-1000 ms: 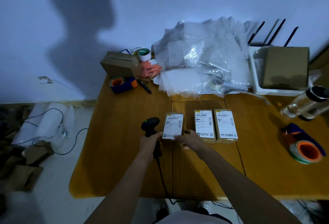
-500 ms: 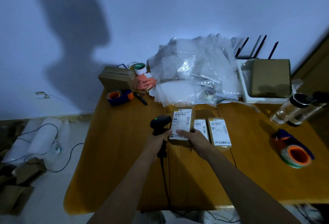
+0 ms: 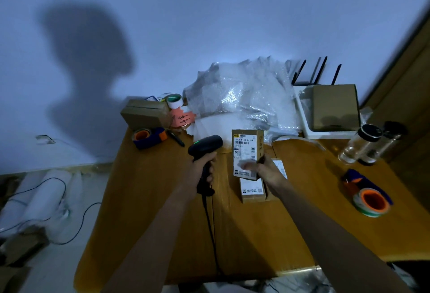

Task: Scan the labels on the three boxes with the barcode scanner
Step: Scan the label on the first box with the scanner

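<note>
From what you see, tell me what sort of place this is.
Probably a small home parcel-packing station: a heap of bubble wrap, tape rolls, and labelled boxes being scanned on a wooden table.

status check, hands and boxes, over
Left hand grips scanner. Right hand holds box up, label facing camera. Two boxes on table. Nothing in the way.

I see a black scanner (image 3: 204, 146) with a small green light on top. The raised box (image 3: 247, 153) is brown cardboard with a white label printed in black bars. The tabletop (image 3: 149, 199) is yellowish wood. Near its right edge lies a tape roll (image 3: 371, 202), orange inside, with green and white bands.
</note>
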A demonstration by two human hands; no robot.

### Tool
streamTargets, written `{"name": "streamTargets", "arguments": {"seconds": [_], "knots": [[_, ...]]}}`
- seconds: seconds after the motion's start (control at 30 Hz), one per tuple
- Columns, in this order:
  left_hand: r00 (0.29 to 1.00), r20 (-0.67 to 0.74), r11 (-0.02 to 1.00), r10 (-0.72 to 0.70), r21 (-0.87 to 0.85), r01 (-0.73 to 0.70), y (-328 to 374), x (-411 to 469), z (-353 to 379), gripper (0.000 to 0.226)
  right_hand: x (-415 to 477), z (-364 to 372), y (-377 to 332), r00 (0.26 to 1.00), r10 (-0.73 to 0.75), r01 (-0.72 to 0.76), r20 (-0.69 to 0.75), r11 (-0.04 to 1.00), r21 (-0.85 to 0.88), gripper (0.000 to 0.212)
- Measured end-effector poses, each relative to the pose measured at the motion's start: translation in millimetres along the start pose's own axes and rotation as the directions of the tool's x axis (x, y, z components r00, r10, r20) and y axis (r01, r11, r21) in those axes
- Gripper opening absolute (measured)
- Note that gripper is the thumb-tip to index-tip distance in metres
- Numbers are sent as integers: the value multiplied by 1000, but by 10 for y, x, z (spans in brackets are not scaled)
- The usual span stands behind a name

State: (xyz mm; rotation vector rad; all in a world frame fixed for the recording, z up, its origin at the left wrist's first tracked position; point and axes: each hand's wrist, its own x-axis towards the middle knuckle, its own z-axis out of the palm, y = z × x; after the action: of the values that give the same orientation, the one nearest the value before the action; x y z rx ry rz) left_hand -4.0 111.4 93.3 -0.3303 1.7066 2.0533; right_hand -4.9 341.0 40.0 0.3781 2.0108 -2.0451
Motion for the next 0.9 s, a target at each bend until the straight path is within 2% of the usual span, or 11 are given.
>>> {"name": "streamTargets", "arguments": {"seconds": [0.1,0.17,0.23,0.4,0.53,0.67,0.83,0.9], "knots": [[997,65,999,28,17,-29,144,-33,24,22,-29,-19,-115,997,-62,62,-40,998,1,67],[995,71,993,70,90,-76,205,-42,36,18,-27,-41,-156,992,-110,111,-67,994,3,48],[993,65,981,93,164,-103,234,-47,42,16,-31,-41,-191,988,-141,142,-63,990,10,39],[992,46,950,120,284,-128,232,-57,74,22,10,-58,-218,981,-180,179,-73,984,-13,42],[991,49,949,122,286,-131,267,-81,85,19,43,-92,-216,977,-190,187,-99,982,-33,57],[993,50,946,107,301,-117,298,-102,85,26,25,-115,-241,977,-193,189,-93,980,-55,39],[993,64,944,99,310,-114,303,-130,95,24,82,-130,-212,977,-192,186,-95,980,-72,47],[992,71,944,100,309,-118,314,-127,91,25,102,-117,-214,975,-203,195,-95,977,-87,44]]}}
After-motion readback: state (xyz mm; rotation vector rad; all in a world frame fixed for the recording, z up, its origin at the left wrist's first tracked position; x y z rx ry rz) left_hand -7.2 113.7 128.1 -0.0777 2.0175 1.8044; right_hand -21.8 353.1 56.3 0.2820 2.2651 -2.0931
